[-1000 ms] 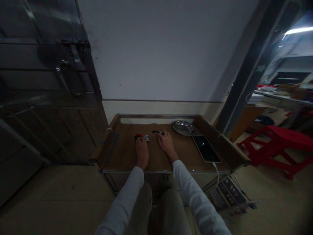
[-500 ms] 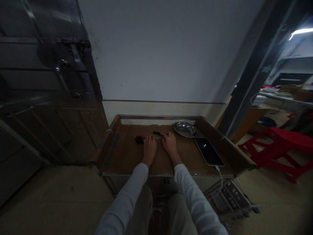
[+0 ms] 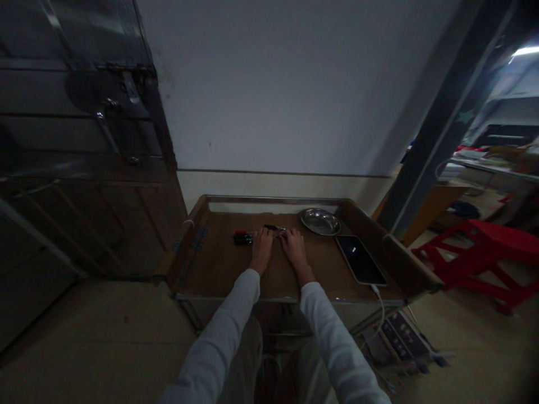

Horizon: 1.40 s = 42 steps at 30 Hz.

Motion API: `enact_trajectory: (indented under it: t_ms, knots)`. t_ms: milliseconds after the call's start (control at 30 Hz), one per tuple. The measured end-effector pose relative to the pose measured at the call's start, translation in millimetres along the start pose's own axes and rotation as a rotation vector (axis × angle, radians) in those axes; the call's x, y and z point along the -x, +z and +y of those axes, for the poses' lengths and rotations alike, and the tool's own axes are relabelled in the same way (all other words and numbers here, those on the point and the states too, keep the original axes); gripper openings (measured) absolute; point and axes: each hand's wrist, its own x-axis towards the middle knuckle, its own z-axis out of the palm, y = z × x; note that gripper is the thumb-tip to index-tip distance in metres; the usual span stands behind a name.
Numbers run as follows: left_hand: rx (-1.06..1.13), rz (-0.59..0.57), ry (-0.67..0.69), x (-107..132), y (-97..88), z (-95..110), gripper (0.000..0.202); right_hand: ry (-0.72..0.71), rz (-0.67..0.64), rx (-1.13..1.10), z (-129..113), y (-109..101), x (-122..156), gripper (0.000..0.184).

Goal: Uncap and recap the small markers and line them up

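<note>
Both my hands rest on a low wooden tray table (image 3: 210, 269). My left hand (image 3: 261, 249) lies palm down, its fingertips just right of a small black and red tool (image 3: 243, 237). My right hand (image 3: 293, 247) lies beside it, fingers near a thin dark pen-like piece (image 3: 273, 227) at the back. A thin light rod seems to run between the two hands' fingertips; the dim light hides whether either hand grips it.
A round metal dish (image 3: 320, 221) sits at the back right of the table. A dark phone (image 3: 361, 259) with a white cable (image 3: 379, 314) lies along the right side. Red stools (image 3: 484, 252) stand to the right, a dark metal door (image 3: 76, 140) to the left.
My left hand has slid right, away from the black and red tool, and now lies close beside my right hand. The right hand shifted slightly.
</note>
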Motion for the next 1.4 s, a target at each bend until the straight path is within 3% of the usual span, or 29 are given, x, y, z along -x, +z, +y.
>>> enact_trajectory:
  t_ms: [267, 700, 967, 1067, 1200, 1400]
  knots:
    - [-0.015, 0.021, -0.007, 0, 6.3, -1, 0.023, -0.033, -0.017, -0.057, 3, 2, -1, 0.022]
    - [0.102, 0.001, 0.023, 0, -3.5, 2, 0.025, -0.067, -0.029, -0.053, -1, -4, 3, 0.023]
    - [0.073, 0.064, 0.127, -17, -0.7, 11, 0.041, 0.147, 0.197, -0.051, -1, -19, 21, 0.026]
    - [0.080, 0.033, 0.206, -14, -1.3, 12, 0.033, 0.113, 0.232, -0.132, -3, -23, 27, 0.031]
    - [0.135, -0.033, 0.288, 9, -11.2, 6, 0.023, 0.045, 0.260, -0.237, -9, -29, 36, 0.033]
    - [0.273, 0.052, 0.031, 37, -29.0, -9, 0.023, 0.045, 0.243, -0.251, -13, -32, 41, 0.035]
